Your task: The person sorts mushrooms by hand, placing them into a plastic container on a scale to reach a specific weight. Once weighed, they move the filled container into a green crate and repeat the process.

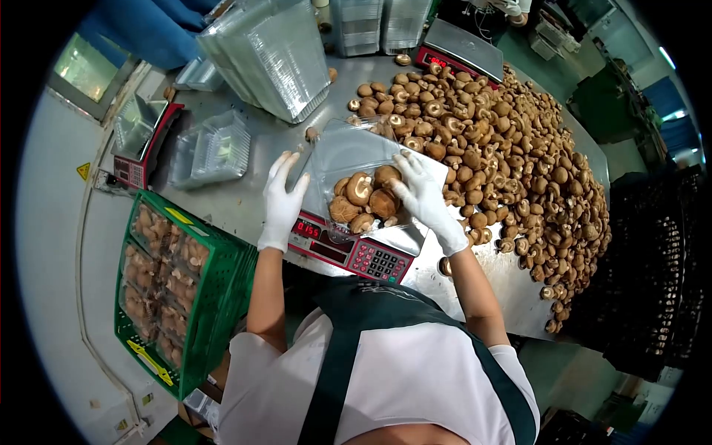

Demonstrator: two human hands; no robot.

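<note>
A clear plastic clamshell box point(324, 194) with its lid raised rests on a red digital scale point(348, 256), whose display reads 0.155. Several brown shiitake mushrooms point(359, 190) lie inside it, some showing pale undersides. My left hand point(280, 206), in a white glove, is at the box's left side with fingers and thumb spread, holding nothing. On the right side, my gloved right hand point(429, 196) reaches over the box's edge, thumb and fingers apart, the fingertips right by the mushrooms. The scale's pan is partly hidden under the box.
A large pile of loose shiitake mushrooms point(504, 141) covers the table's right side. Stacked clear boxes point(267, 59) stand at the back, with more boxes point(215, 152) at left. A green crate point(194, 326) holds packed mushrooms. Two other scales point(144, 152) point(460, 55) flank the table.
</note>
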